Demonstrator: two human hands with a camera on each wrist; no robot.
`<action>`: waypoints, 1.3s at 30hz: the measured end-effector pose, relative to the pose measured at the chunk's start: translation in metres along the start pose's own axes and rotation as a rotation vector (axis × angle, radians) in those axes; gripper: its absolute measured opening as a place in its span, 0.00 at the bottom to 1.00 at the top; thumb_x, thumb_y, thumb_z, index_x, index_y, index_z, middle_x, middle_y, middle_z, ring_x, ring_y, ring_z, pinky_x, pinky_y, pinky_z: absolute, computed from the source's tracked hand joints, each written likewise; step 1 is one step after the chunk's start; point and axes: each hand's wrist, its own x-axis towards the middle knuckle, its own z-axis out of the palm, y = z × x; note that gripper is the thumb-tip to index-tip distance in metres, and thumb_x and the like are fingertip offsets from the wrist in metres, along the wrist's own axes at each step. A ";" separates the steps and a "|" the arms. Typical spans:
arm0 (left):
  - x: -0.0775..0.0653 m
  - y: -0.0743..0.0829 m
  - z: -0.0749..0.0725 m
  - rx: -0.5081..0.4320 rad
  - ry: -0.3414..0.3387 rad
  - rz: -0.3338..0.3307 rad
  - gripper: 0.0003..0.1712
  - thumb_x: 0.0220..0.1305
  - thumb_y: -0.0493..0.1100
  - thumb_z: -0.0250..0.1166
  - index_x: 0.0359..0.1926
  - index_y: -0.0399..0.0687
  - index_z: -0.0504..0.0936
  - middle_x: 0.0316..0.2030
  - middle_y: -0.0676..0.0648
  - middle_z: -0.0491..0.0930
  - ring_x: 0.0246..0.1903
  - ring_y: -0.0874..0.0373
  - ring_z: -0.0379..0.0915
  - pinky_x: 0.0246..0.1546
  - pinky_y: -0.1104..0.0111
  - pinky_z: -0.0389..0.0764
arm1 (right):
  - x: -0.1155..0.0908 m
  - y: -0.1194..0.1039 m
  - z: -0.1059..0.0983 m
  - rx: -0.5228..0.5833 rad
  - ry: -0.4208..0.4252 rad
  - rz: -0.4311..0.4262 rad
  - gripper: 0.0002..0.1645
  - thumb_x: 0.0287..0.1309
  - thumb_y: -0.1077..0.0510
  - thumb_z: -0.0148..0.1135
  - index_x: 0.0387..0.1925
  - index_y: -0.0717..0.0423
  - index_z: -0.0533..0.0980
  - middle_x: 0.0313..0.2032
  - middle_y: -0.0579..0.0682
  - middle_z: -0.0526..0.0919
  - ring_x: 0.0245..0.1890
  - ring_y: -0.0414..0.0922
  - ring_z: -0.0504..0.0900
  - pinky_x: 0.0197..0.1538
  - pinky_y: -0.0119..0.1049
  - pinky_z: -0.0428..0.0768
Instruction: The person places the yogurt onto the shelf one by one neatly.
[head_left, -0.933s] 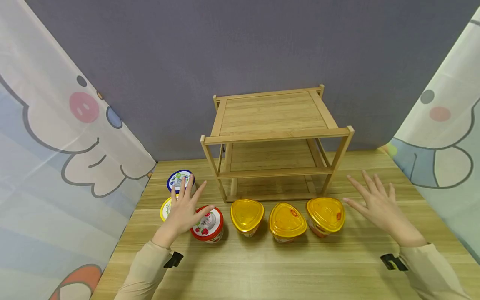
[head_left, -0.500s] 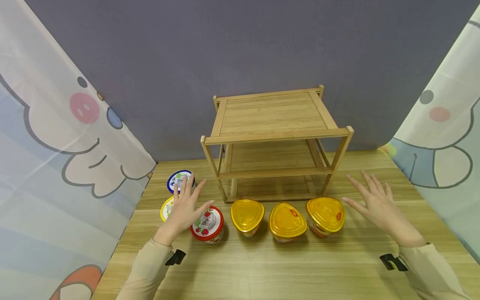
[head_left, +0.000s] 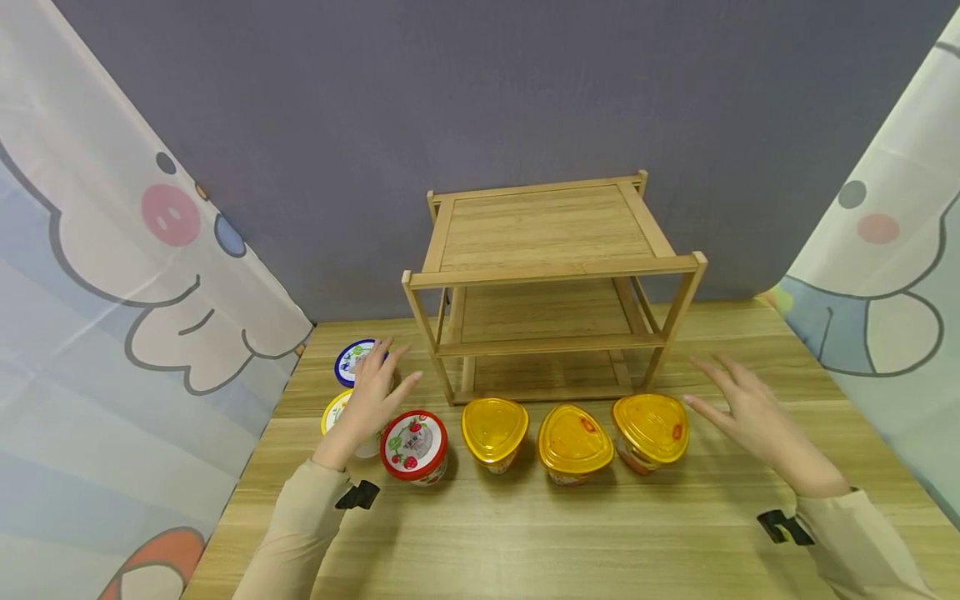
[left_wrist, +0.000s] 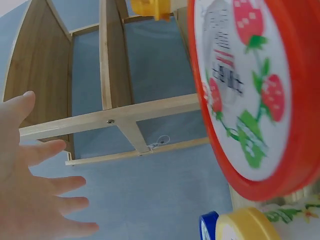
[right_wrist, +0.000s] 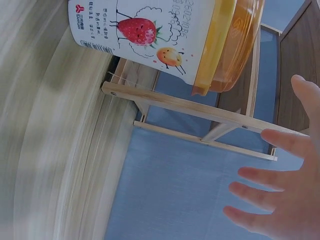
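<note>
My left hand [head_left: 369,404] hovers over the round tubs at left, fingers spread and holding nothing. Beneath and around it are a blue-lidded tub [head_left: 348,364], a yellow-lidded tub [head_left: 333,411], partly covered by the hand, and a red-lidded tub [head_left: 413,447]. That red lid, printed with strawberries, fills the right of the left wrist view. My right hand [head_left: 761,425] floats to the right of three rounded-triangular cups, also with nothing in it. The right cup [head_left: 651,427] is nearest; the middle cup [head_left: 574,440] and left cup [head_left: 494,430] have the same amber lids.
Behind the cups stands a wooden rack [head_left: 551,225] with stacked shelves. The wooden table [head_left: 555,546] reaches back to a grey backdrop [head_left: 525,92]. Curtains printed with cartoon animals, a left curtain [head_left: 97,275] and a right curtain [head_left: 907,275], hang at the sides.
My left hand has shifted slightly right and turned, baring more of the red lid. The right hand's fingers have tipped a little lower. Tubs, cups and rack have not moved.
</note>
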 end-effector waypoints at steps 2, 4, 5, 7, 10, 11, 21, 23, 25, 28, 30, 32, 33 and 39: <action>0.003 0.001 -0.001 -0.035 -0.002 -0.007 0.32 0.63 0.54 0.51 0.62 0.40 0.60 0.64 0.34 0.49 0.63 0.38 0.38 0.59 0.41 0.41 | 0.000 -0.001 0.000 -0.001 -0.001 0.000 0.35 0.56 0.47 0.55 0.60 0.59 0.59 0.56 0.74 0.56 0.51 0.74 0.57 0.47 0.71 0.55; 0.006 0.003 -0.002 -0.077 -0.007 -0.013 0.32 0.64 0.54 0.50 0.62 0.40 0.59 0.63 0.34 0.50 0.62 0.37 0.42 0.58 0.41 0.46 | -0.001 -0.003 0.000 0.003 0.002 -0.003 0.34 0.56 0.47 0.56 0.59 0.60 0.60 0.56 0.74 0.57 0.50 0.74 0.57 0.46 0.71 0.57; 0.008 0.003 -0.002 -0.098 -0.008 -0.016 0.32 0.64 0.54 0.49 0.63 0.41 0.59 0.63 0.35 0.51 0.62 0.38 0.44 0.57 0.42 0.49 | -0.001 -0.003 0.000 0.004 0.004 -0.004 0.34 0.56 0.47 0.56 0.59 0.60 0.61 0.55 0.74 0.58 0.50 0.74 0.58 0.46 0.70 0.57; 0.011 0.004 -0.003 -0.143 -0.011 -0.026 0.31 0.65 0.54 0.49 0.63 0.41 0.58 0.62 0.35 0.53 0.60 0.39 0.48 0.56 0.43 0.53 | -0.001 -0.004 0.001 0.006 0.007 -0.009 0.33 0.56 0.47 0.56 0.58 0.62 0.62 0.54 0.73 0.59 0.50 0.73 0.59 0.46 0.69 0.58; 0.016 0.004 -0.004 -0.199 -0.008 -0.038 0.31 0.65 0.53 0.48 0.63 0.41 0.58 0.60 0.36 0.56 0.59 0.40 0.52 0.57 0.46 0.56 | -0.001 -0.005 0.002 0.012 0.014 -0.020 0.33 0.56 0.48 0.56 0.57 0.63 0.63 0.53 0.73 0.61 0.49 0.71 0.60 0.46 0.68 0.58; 0.017 0.004 -0.004 -0.218 -0.007 -0.046 0.30 0.65 0.53 0.48 0.63 0.41 0.58 0.60 0.36 0.57 0.59 0.41 0.52 0.57 0.47 0.56 | -0.001 -0.005 0.002 0.012 0.017 -0.025 0.32 0.56 0.48 0.56 0.56 0.63 0.63 0.53 0.72 0.61 0.49 0.71 0.60 0.47 0.67 0.59; 0.036 0.004 -0.005 -0.487 0.002 -0.133 0.27 0.67 0.49 0.46 0.61 0.38 0.59 0.57 0.35 0.64 0.56 0.43 0.60 0.56 0.52 0.63 | -0.002 -0.009 0.003 -0.013 0.066 -0.087 0.30 0.56 0.49 0.57 0.53 0.65 0.66 0.50 0.71 0.65 0.46 0.69 0.64 0.47 0.65 0.61; 0.040 0.005 -0.005 -0.550 0.015 -0.144 0.27 0.67 0.48 0.46 0.61 0.37 0.60 0.56 0.35 0.65 0.55 0.43 0.61 0.55 0.53 0.65 | -0.002 -0.010 0.003 -0.019 0.073 -0.090 0.29 0.55 0.49 0.57 0.52 0.65 0.67 0.50 0.70 0.66 0.47 0.68 0.65 0.46 0.64 0.62; 0.044 0.007 -0.005 -0.625 0.026 -0.153 0.26 0.67 0.47 0.46 0.61 0.35 0.59 0.55 0.34 0.65 0.55 0.43 0.61 0.54 0.54 0.66 | -0.002 -0.011 0.004 -0.022 0.078 -0.094 0.29 0.54 0.49 0.58 0.51 0.65 0.67 0.50 0.69 0.67 0.46 0.68 0.65 0.45 0.64 0.63; 0.049 0.009 -0.003 -0.749 0.051 -0.172 0.25 0.68 0.44 0.46 0.60 0.33 0.59 0.54 0.33 0.64 0.54 0.43 0.61 0.55 0.55 0.66 | -0.002 -0.011 0.004 -0.029 0.079 -0.095 0.28 0.54 0.49 0.58 0.51 0.64 0.68 0.49 0.69 0.67 0.46 0.68 0.66 0.45 0.63 0.63; 0.051 0.011 -0.002 -0.814 0.069 -0.186 0.24 0.68 0.42 0.46 0.60 0.32 0.58 0.53 0.33 0.64 0.53 0.44 0.61 0.55 0.55 0.66 | -0.002 -0.011 0.004 -0.036 0.075 -0.096 0.28 0.54 0.49 0.58 0.51 0.64 0.68 0.49 0.69 0.67 0.46 0.68 0.66 0.46 0.63 0.63; 0.052 0.012 -0.001 -0.858 0.087 -0.204 0.24 0.68 0.41 0.46 0.59 0.32 0.59 0.52 0.34 0.64 0.52 0.46 0.61 0.54 0.55 0.67 | -0.002 -0.010 0.004 -0.041 0.075 -0.100 0.28 0.55 0.49 0.58 0.51 0.64 0.68 0.49 0.68 0.67 0.46 0.67 0.66 0.46 0.63 0.63; 0.053 0.013 0.000 -0.872 0.094 -0.213 0.23 0.68 0.41 0.46 0.59 0.32 0.59 0.52 0.35 0.64 0.52 0.47 0.61 0.54 0.56 0.67 | -0.002 -0.010 0.005 -0.045 0.077 -0.103 0.29 0.54 0.49 0.58 0.51 0.64 0.68 0.49 0.68 0.68 0.46 0.67 0.66 0.46 0.63 0.63; 0.057 0.014 0.003 -0.909 0.131 -0.252 0.21 0.67 0.41 0.47 0.57 0.34 0.62 0.48 0.41 0.67 0.47 0.55 0.66 0.51 0.57 0.70 | -0.002 -0.010 0.005 -0.050 0.058 -0.096 0.29 0.54 0.48 0.58 0.52 0.64 0.68 0.48 0.67 0.68 0.46 0.66 0.66 0.46 0.63 0.64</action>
